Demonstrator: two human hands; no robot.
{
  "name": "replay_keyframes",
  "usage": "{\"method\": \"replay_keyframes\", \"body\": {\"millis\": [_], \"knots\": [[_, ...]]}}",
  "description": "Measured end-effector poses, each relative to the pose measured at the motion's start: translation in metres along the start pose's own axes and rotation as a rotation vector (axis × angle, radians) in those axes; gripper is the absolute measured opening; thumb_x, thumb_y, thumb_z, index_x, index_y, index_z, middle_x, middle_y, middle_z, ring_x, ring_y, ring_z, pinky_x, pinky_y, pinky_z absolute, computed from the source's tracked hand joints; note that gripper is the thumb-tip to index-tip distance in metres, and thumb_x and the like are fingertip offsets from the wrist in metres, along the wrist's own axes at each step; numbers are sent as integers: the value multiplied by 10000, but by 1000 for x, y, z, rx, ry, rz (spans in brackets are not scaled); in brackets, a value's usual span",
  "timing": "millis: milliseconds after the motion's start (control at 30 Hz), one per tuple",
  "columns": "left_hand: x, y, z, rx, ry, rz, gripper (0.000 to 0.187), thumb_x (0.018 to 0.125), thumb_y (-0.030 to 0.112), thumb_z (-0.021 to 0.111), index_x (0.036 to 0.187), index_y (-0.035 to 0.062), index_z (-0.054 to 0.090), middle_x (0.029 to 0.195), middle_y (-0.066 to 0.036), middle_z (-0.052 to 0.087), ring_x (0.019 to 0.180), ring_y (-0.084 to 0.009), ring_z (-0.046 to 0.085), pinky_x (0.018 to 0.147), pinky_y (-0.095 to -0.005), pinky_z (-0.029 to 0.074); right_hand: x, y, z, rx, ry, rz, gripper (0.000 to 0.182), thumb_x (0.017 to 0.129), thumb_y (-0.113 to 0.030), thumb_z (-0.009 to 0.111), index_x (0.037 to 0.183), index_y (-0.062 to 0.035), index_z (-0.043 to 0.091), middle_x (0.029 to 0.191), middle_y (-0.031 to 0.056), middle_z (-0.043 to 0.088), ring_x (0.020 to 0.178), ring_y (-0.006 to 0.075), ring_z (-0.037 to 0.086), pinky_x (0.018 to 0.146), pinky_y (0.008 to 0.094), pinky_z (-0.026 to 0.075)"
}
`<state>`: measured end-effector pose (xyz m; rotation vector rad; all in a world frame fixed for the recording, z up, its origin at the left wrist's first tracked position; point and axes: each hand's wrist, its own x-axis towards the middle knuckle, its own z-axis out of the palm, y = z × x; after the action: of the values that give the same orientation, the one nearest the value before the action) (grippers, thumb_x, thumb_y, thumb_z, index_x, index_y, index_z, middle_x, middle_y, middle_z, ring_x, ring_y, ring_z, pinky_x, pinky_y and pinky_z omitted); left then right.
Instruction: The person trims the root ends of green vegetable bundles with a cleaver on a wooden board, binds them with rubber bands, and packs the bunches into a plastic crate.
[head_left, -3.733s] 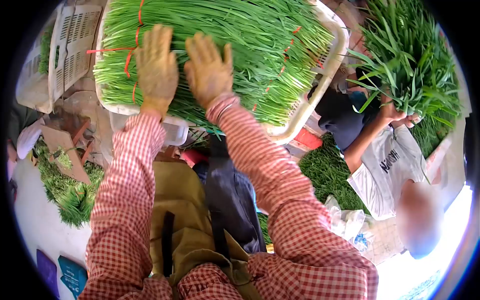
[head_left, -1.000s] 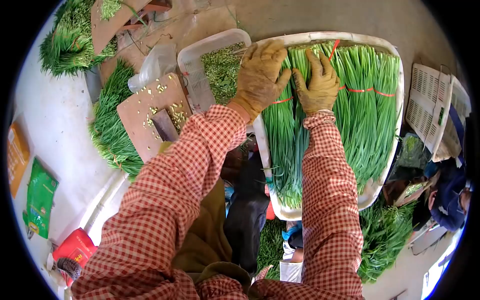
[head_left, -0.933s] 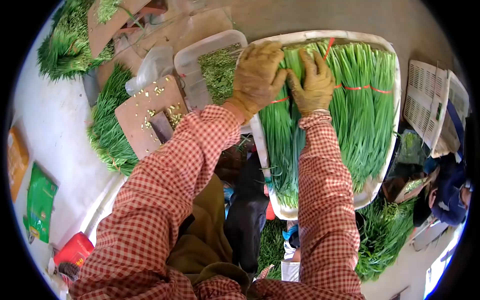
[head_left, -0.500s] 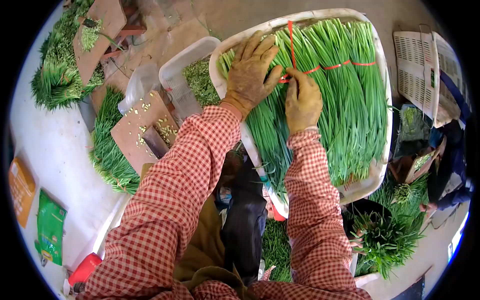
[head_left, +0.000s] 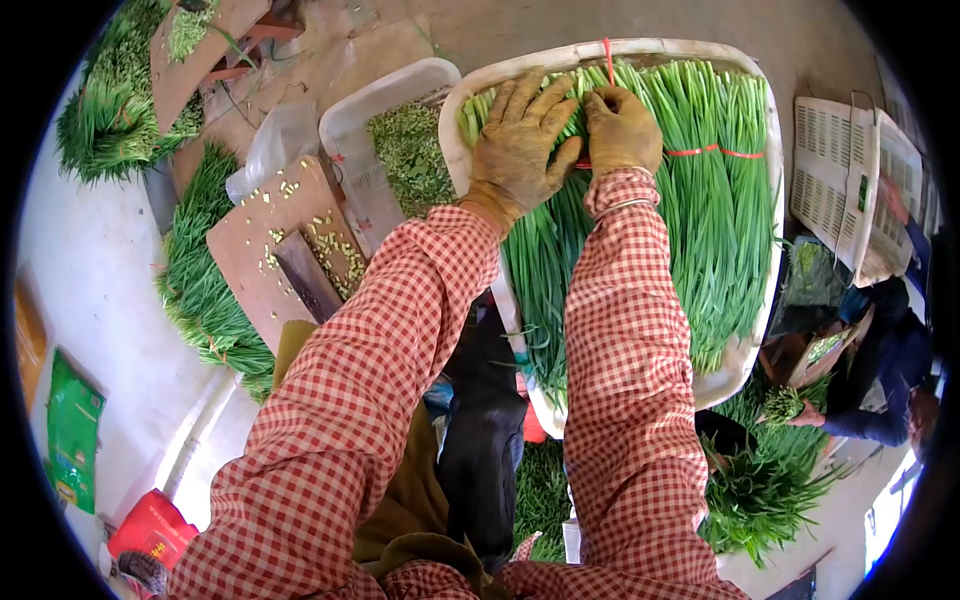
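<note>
A white plastic basket holds several bundles of long green garlic chives, laid side by side with their pale ends at the far rim. Narrow red ties cross the bundles. My left hand, in a brown-stained glove, lies over the leftmost chives with its fingers spread. Close beside it, my right hand, gloved too, has its fingers curled together at a red strip whose end sticks up above them. The fingers hide where the strip meets the bundle.
Left of the basket stands a white crate of chopped pieces. A board with a cleaver and cut bits lies nearer, beside more chives. At right are an upright crate and a co-worker's hand holding greens.
My right hand has moved up along the bundle toward the stem ends, its fingers now curled at the upright red strip. My left hand stays spread on the chives. The view has shifted slightly.
</note>
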<state>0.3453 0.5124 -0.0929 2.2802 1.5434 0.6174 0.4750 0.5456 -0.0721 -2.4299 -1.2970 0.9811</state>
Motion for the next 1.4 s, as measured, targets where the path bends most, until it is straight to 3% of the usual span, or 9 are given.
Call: {"method": "replay_keyframes", "body": {"millis": [167, 400, 467, 567, 633, 733, 800, 967, 1400], "knots": [[-1, -2, 0, -12, 0, 8, 405, 884, 315, 586, 1215, 82, 594, 1404, -59, 488, 1375, -290, 351, 1140, -464, 264, -4, 4, 1, 874, -58, 227, 130, 858, -28, 634, 961, 33, 685, 801, 57, 678, 657, 75, 601, 554, 171, 449], [-1, -2, 4, 2, 6, 22, 410, 889, 314, 573, 1224, 78, 590, 1401, -62, 489, 1371, -300, 353, 1144, -471, 250, -4, 36, -11, 996, -218, 201, 176, 950, -154, 563, 1013, -5, 632, 768, 23, 633, 535, 58, 450, 478, 181, 389], [0, -1, 5, 31, -9, 20, 403, 893, 311, 567, 1219, 76, 591, 1390, -67, 496, 1359, -314, 364, 1148, -478, 237, 7, 49, -14, 1821, -703, 169, 206, 979, -208, 527, 1026, -24, 608, 813, 33, 619, 551, 91, 456, 485, 188, 406], [5, 1, 2, 8, -40, 28, 396, 901, 306, 555, 1219, 73, 589, 1381, -78, 501, 1355, -317, 366, 1151, -484, 229, 29, -33, -74, 2165, -988, -163, 186, 967, -178, 522, 1017, -25, 616, 818, 47, 623, 582, 104, 510, 469, 198, 433], [12, 3, -5, 19, -83, 50, 398, 905, 300, 547, 1226, 68, 580, 1374, -89, 505, 1356, -314, 365, 1151, -485, 228, 37, -36, -99, 2024, -1047, -616, 160, 947, -134, 536, 997, -16, 632, 777, 44, 626, 589, 86, 533, 467, 187, 447], [30, 10, -14, 21, -122, 103, 424, 916, 297, 533, 1268, 60, 541, 1391, -107, 487, 1367, -308, 352, 1153, -484, 225, 8, 16, -84, 1614, -419, 381, 205, 973, -246, 527, 921, -61, 599, 752, 41, 621, 548, 128, 551, 436, 214, 427], [41, 21, -7, 9, -132, 139, 450, 923, 299, 525, 1302, 56, 510, 1415, -115, 464, 1376, -306, 342, 1154, -483, 222, -27, 58, -59, 1830, -678, 906, 292, 966, -329, 538, 750, -140, 594, 538, -23, 517, 350, 82, 368, 308, 204, 252], [54, 38, 16, 147, -148, 49, 597, 960, 364, 479, 1459, 73, 335, 1532, -103, 314, 1417, -295, 283, 1168, -470, 183, -74, 87, -6, 1205, -506, 691, 499, 943, -531, 517, 596, -176, 460, 456, -21, 414, 329, 105, 329, 318, 238, 217], [64, 27, 62, 265, -297, 51, 697, 888, 331, 465, 1480, 7, 291, 1529, -146, 310, 1460, -365, 138, 1181, -505, 80, -41, 108, 23, 1156, -543, 687, 499, 964, -483, 489, 606, -135, 500, 443, 10, 418, 308, 122, 329, 307, 270, 217]]}}
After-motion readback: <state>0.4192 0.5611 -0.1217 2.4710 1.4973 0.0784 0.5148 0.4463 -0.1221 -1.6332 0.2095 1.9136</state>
